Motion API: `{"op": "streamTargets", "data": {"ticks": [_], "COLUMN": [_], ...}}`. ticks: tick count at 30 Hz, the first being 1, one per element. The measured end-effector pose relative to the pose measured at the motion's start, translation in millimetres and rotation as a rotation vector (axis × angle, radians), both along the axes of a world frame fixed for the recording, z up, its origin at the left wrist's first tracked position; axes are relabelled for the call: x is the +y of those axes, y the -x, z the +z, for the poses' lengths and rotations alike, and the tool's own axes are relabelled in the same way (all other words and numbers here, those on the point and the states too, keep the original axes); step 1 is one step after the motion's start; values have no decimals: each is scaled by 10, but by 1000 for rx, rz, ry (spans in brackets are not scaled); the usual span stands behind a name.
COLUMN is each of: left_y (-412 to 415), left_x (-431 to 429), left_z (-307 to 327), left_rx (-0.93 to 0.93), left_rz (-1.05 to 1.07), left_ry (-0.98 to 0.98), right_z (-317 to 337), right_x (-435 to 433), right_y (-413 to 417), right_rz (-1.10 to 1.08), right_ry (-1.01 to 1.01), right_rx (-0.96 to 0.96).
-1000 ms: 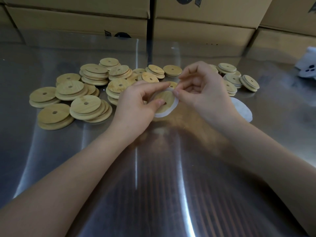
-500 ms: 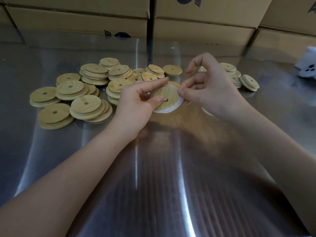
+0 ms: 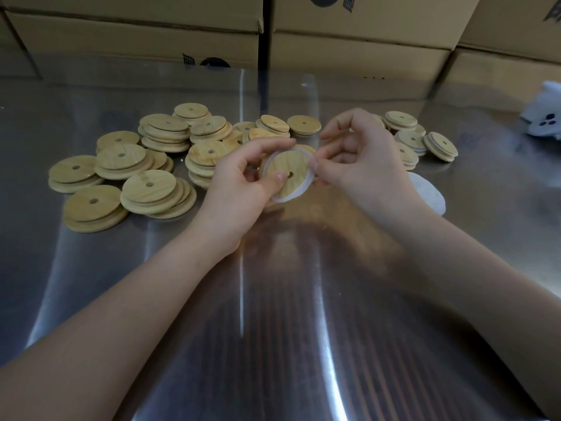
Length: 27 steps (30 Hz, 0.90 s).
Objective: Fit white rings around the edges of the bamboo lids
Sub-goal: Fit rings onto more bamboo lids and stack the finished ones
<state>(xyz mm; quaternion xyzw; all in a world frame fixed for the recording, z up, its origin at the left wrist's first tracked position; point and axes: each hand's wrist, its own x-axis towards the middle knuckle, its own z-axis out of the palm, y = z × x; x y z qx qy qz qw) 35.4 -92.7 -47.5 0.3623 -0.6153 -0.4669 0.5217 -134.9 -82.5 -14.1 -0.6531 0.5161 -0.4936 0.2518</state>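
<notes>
The right hand has shifted left, uncovering a white pile beside its wrist. Its thumb and forefinger pinch the white ring partly round the bamboo lid, which the left hand grips above mid steel worktop. Loose lids lie far left, and cardboard boxes line the far edge.

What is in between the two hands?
A round bamboo lid with a white ring around it. The left hand holds the lid; the right hand pinches the ring. The head view shows it.
</notes>
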Motion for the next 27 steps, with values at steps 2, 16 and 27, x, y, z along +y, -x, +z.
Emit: {"op": "streamTargets", "data": {"ticks": [2,16,27], "left_y": [2,11,12], "left_x": [1,-19,-33], "left_z": [0,9,-29], "left_rx": [-31,-162,-84], "left_rz": [6,28,1], "left_ry": [34,137,79], "right_z": [-20,38,41], "right_x": [-1,-64,-25], "right_y": [-13,103,74], "right_rz": [-11,141,66], "right_ry": [35,-120,22], "right_rx": [13,-66,237]}}
